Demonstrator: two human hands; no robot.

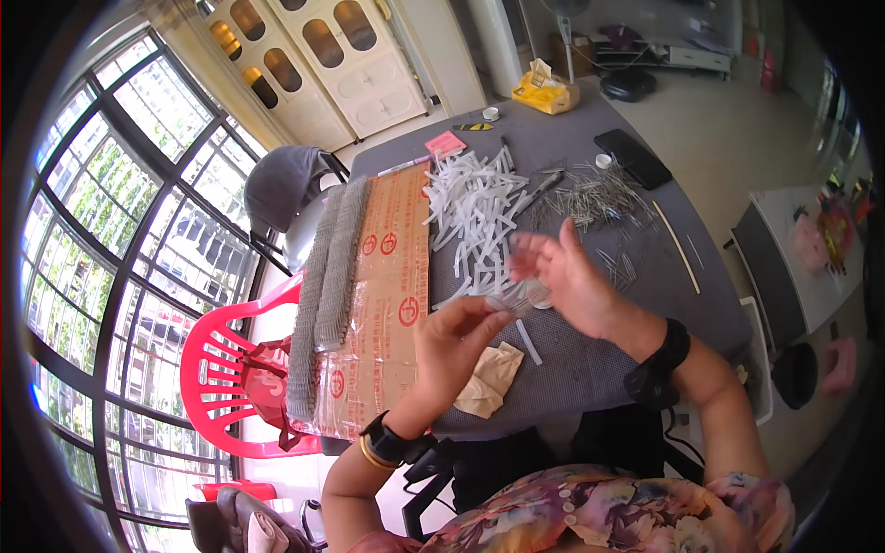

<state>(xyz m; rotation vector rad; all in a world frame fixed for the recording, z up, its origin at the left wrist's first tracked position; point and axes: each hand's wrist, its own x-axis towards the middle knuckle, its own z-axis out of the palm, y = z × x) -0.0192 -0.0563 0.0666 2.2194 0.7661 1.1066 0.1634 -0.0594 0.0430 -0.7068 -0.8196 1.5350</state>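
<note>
My left hand (454,343) and my right hand (564,276) meet over the grey table (590,359), both pinching a small clear plastic tube (513,302) with thin metal pins in it. Just beyond my hands lies a heap of clear plastic tubes (475,210). To its right is a scatter of thin metal pins (590,195). Left of the tubes, a flat cardboard sheet (392,276) carries two long rows of finished pieces (330,276). A crumpled beige cloth (490,378) lies under my left hand.
A red plastic chair (230,369) stands left of the table by large windows (111,230). At the table's far end are a yellow packet (544,92), a pink pad (444,144), a pen (402,166) and a black phone (632,157). A thin wooden stick (677,247) lies at right.
</note>
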